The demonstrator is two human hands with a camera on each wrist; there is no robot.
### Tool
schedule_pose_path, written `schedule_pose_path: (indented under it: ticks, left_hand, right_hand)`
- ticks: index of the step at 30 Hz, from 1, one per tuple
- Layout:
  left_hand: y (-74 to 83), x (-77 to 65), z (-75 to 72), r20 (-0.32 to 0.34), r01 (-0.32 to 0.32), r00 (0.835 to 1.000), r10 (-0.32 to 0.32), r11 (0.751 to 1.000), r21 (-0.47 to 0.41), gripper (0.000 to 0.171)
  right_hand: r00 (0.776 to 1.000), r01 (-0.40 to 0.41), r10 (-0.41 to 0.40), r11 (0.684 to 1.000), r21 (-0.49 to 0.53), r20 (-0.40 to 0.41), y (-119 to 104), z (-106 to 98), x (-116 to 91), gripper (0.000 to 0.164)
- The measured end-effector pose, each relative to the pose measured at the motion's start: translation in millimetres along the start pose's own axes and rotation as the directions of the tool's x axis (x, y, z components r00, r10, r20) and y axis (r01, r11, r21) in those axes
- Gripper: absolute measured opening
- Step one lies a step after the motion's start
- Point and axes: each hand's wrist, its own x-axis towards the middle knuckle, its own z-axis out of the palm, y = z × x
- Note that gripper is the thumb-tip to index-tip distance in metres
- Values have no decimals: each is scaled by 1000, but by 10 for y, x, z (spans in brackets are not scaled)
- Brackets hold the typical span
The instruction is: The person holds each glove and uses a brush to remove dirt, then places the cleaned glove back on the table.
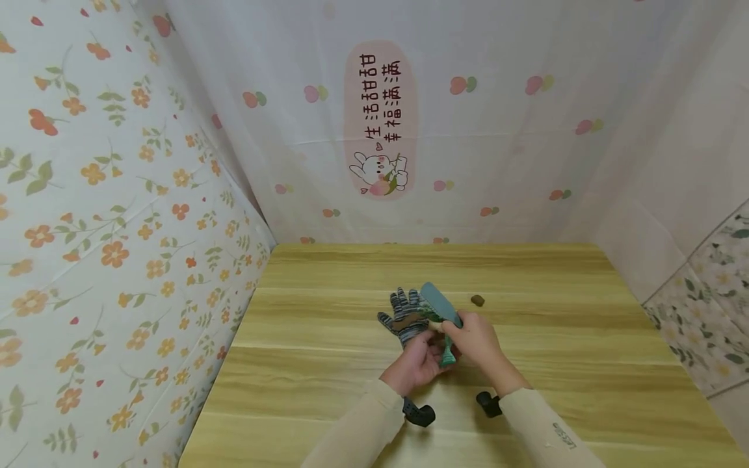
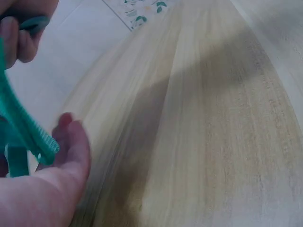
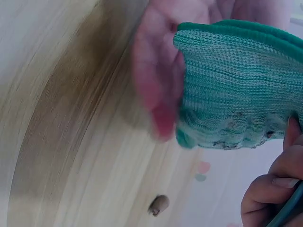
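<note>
In the head view my right hand (image 1: 478,339) grips a blue-grey paddle-shaped tool (image 1: 435,300), its broad rounded end pointing away from me. A green knitted glove (image 3: 232,90), dirty with dark specks, hangs between my hands; a fingertip of the right hand overlaps its lower edge in the right wrist view. My left hand (image 1: 417,365) lies palm up beside the green cuff, fingers loosely bent; I cannot tell whether it holds the cuff. Just beyond it a black-and-grey striped glove (image 1: 404,316) with a brown patch lies flat, fingers spread.
A small brown lump (image 1: 477,300) rests on the wood-grain table (image 1: 316,312), right of the tool. Black wrist mounts (image 1: 419,413) stick out below both wrists. Patterned curtains (image 1: 497,143) hang behind the table and along its left side.
</note>
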Motion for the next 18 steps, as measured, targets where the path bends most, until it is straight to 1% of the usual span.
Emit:
schedule_pose_path:
  ticks: [3, 7, 10, 14, 18]
  left_hand:
    - [4, 25, -24, -29, -36, 999, 35, 999, -10, 29]
    - [31, 52, -71, -86, -63, 995, 59, 997, -46, 19]
    - [82, 48, -99, -57, -50, 997, 46, 995, -85, 18]
    - [161, 31, -103, 24, -36, 999, 39, 993, -111, 26]
    - [219, 21, -77, 31, -49, 998, 54, 988, -145, 23]
  right_hand:
    - [1000, -12, 12, 1000, 0, 4, 51, -43, -8, 23]
    - [1000, -10, 10, 1000, -20, -13, 131, -94, -6, 22]
    - [1000, -17, 17, 1000, -11, -22, 188, -117, -9, 22]
    - [999, -40, 40, 999, 18, -33, 242, -129, -23, 24]
    - [998, -49, 50, 998, 31, -29, 298, -118, -26, 25]
